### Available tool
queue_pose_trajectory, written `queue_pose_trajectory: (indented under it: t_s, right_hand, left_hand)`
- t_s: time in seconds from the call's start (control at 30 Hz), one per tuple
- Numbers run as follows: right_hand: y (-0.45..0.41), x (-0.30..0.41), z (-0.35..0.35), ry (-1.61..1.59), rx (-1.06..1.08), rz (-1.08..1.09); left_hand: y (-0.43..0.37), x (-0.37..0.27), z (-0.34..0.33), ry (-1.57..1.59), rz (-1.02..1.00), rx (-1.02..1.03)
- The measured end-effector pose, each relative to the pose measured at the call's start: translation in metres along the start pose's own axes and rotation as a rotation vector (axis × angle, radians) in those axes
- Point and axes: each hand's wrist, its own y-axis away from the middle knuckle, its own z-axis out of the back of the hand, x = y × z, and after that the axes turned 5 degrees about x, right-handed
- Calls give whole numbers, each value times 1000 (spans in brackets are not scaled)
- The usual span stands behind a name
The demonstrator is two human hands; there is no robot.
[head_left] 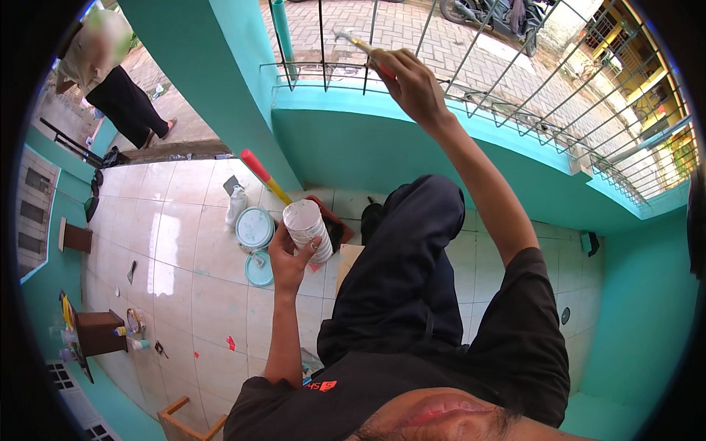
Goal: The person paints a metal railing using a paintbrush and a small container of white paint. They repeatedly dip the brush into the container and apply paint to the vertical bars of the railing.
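Note:
My left hand point(294, 253) is wrapped round a ribbed white plastic cup point(315, 234), tilted, its inside coated whitish. Raised to the black metal grille point(474, 88), my right hand point(405, 77) grips a small paintbrush point(356, 42) by its handle, a red part of which shows between the fingers. The bristles point left, over the bars; whether they touch one is unclear. Below the grille runs a turquoise sill point(342, 99). Behind the cup, a long red and yellow handle point(265, 175) slants up from near a red paint tray point(337, 220).
A paint pail point(255, 227), its turquoise-smeared lid point(259, 268) and a plastic bottle point(237, 205) stand on the tiled floor left of the cup. A turquoise pillar point(226, 71) rises beside the grille. Another person point(110, 82) stands outside at upper left. A wooden frame point(176, 408) lies low left.

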Motion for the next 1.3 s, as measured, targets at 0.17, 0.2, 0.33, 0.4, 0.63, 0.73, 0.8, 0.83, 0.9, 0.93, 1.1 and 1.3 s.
queue_pose_trajectory:
  t_s: [0.17, 0.2, 0.33, 0.4, 0.63, 0.73, 0.8, 0.83, 0.9, 0.93, 1.1, 1.3]
  right_hand:
    - [13, -26, -5, -209, -25, -307]
    - [11, -33, -3, -224, -80, -312]
    - [19, -42, 7, -167, -295, -409]
    - [25, -38, -3, -87, -387, -374]
    - [59, 8, -53, -135, -237, -377]
    - [65, 9, -59, -170, -250, -391]
    - [66, 13, -64, -172, -255, -382]
    - [68, 18, -63, -173, -221, -348]
    - [63, 19, -63, -199, -217, -350]
    - [60, 14, -61, -234, -242, -358]
    - [38, -28, -40, -240, -429, -411]
    - [47, -25, -61, -41, -636, -345]
  left_hand:
    - [1, 1, 3, -44, 30, -10]
    - [1, 1, 4, -41, 31, -20]
    - [2, 2, 8, -66, 28, -26]
    - [1, 5, 8, -62, 37, -18]
    - [2, 8, 0, -50, 38, 34]
    - [-1, 9, -3, -85, 56, 44]
    - [-2, 11, -5, -85, 68, 50]
    - [-1, 14, -6, -80, 73, 52]
    - [-2, 17, -8, -81, 74, 55]
    - [-3, 19, -9, -87, 70, 57]
    - [-9, 20, -23, -86, 106, 67]
    - [-12, 24, -32, -92, 137, 95]
